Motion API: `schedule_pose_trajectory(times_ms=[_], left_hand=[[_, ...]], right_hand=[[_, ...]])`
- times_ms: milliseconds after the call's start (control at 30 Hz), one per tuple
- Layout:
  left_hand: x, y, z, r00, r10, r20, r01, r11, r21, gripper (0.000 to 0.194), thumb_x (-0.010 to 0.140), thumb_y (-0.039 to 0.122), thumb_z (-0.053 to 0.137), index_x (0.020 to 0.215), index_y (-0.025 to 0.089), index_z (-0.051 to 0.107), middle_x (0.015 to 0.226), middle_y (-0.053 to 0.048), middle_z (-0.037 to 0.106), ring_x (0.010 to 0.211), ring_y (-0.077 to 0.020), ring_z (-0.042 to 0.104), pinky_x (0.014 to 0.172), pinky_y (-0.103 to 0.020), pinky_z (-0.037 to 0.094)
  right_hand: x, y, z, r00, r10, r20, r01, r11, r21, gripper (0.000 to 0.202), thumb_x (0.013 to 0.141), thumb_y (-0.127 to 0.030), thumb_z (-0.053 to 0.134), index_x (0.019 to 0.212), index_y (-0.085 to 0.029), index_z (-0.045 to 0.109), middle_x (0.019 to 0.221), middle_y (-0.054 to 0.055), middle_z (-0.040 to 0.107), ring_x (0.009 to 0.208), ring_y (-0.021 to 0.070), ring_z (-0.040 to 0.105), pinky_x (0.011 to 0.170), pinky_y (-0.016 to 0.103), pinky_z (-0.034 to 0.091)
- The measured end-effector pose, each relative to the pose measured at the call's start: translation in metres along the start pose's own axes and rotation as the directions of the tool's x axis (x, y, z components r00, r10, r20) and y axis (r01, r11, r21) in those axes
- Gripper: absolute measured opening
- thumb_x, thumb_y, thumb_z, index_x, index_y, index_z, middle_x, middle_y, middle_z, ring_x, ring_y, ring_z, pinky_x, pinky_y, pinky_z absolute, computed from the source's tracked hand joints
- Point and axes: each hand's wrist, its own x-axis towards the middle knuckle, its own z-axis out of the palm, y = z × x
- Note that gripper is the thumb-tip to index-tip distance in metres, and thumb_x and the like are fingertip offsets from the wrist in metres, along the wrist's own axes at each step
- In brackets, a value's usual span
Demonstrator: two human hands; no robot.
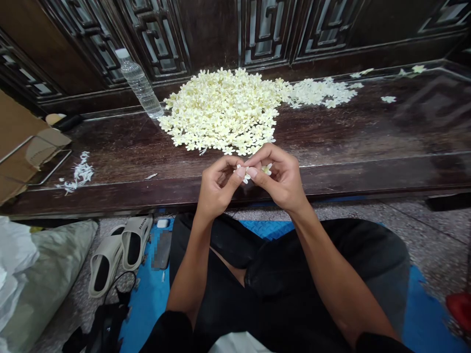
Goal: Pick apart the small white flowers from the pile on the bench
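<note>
My left hand (pixel 220 185) and my right hand (pixel 280 176) meet in front of the dark wooden ledge, thumbs and index fingers pinched on a small white flower (pixel 246 176) between them. A second flower (pixel 267 169), pale with a yellowish centre, rests in the curled fingers of my right hand. Just beyond the hands lies a big heap of cream-yellow flowers (pixel 224 108). Whiter, flatter flowers (pixel 320 92) spread out to its right.
A clear bottle (pixel 140 84) stands left of the heap. Thin white pieces (pixel 79 172) lie at the ledge's left, near a cardboard box (pixel 18 132). Slippers (pixel 106 260), a phone (pixel 162 250) and a sack (pixel 55 264) are on the floor side, around a blue mat (pixel 142 304).
</note>
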Motion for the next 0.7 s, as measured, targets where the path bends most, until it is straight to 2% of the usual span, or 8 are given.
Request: schedule_pose_trajectory(times_ms=[367, 533, 700], left_hand=[[-0.0001, 0.0016, 0.0010, 1.000, -0.006, -0.006, 0.006, 1.000, 0.023, 0.031, 0.093, 0.048, 0.076, 0.095, 0.018, 0.069, 0.083, -0.002, 0.067, 0.070, -0.0107, 0.063, 0.066, -0.023, 0.054], [0.0006, 0.0029, 0.0018, 1.000, -0.008, -0.019, 0.009, 1.000, 0.028, 0.033, 0.091, 0.050, 0.077, 0.093, 0.018, 0.068, 0.081, -0.001, 0.066, 0.068, -0.0108, 0.062, 0.064, -0.024, 0.054], [0.0010, 0.0042, 0.0026, 1.000, -0.003, -0.020, 0.003, 1.000, 0.012, 0.032, 0.090, 0.048, 0.079, 0.091, 0.017, 0.068, 0.078, -0.001, 0.066, 0.066, -0.0098, 0.061, 0.063, -0.022, 0.053]], right_hand=[[0.0002, -0.0011, 0.0008, 0.999, 0.039, -0.036, -0.042, 0.997, -0.063, 0.024, 0.092, -0.043, 0.080, 0.091, -0.020, 0.072, 0.076, 0.000, 0.061, 0.064, 0.0126, 0.055, 0.056, 0.027, 0.040], [0.0002, -0.0027, 0.0011, 0.997, 0.064, -0.047, -0.066, 0.996, -0.053, 0.023, 0.092, -0.042, 0.079, 0.090, -0.020, 0.074, 0.071, -0.001, 0.057, 0.062, 0.0132, 0.052, 0.055, 0.028, 0.038], [0.0005, -0.0017, -0.0006, 0.996, 0.078, -0.044, -0.080, 0.996, -0.030, 0.019, 0.095, -0.039, 0.075, 0.092, -0.020, 0.077, 0.070, -0.001, 0.059, 0.061, 0.0131, 0.053, 0.055, 0.028, 0.038]])
